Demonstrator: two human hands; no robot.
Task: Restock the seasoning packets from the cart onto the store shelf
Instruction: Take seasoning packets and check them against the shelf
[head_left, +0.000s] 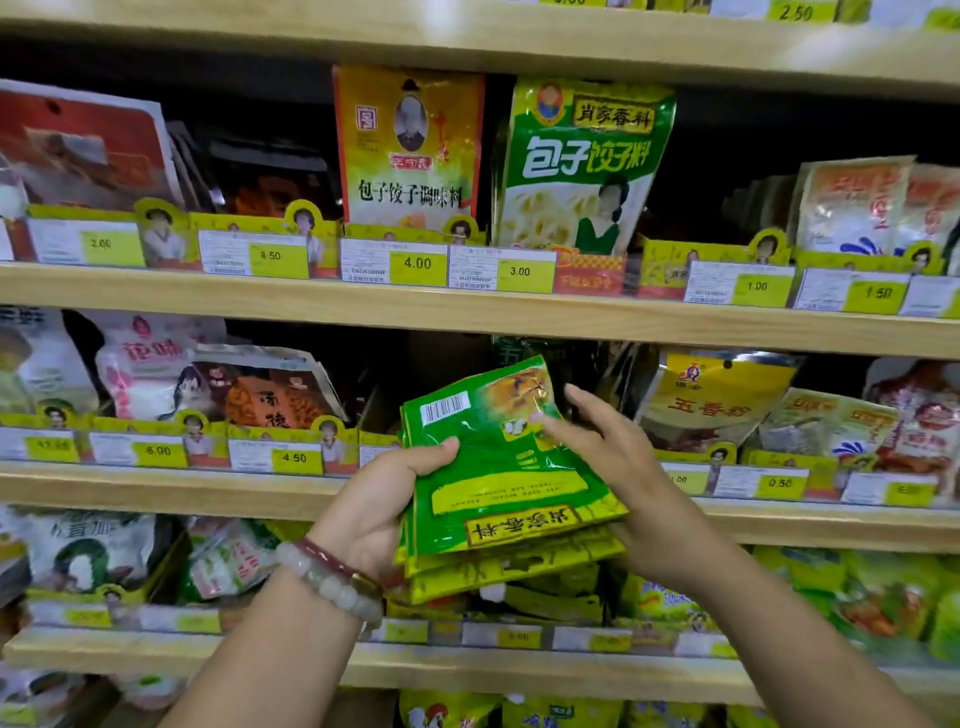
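Observation:
A stack of green seasoning packets (498, 483) is held upside down, back side up, in front of the middle shelf. My left hand (384, 509) grips the stack's left edge, thumb on top. My right hand (613, 457) holds the stack's right side, with its fingers lying over the top packet's upper right part. A matching green packet (582, 166) stands upright on the shelf above, behind the 3.00 price tag (501, 271). The wooden shelf (467, 312) runs across the view. The cart is out of view.
A yellow-orange packet (410, 150) stands left of the green one. Dark gaps open in the upper shelf right of the green packet and in the middle shelf behind the stack. Other packets and yellow price-tag holders fill the rows.

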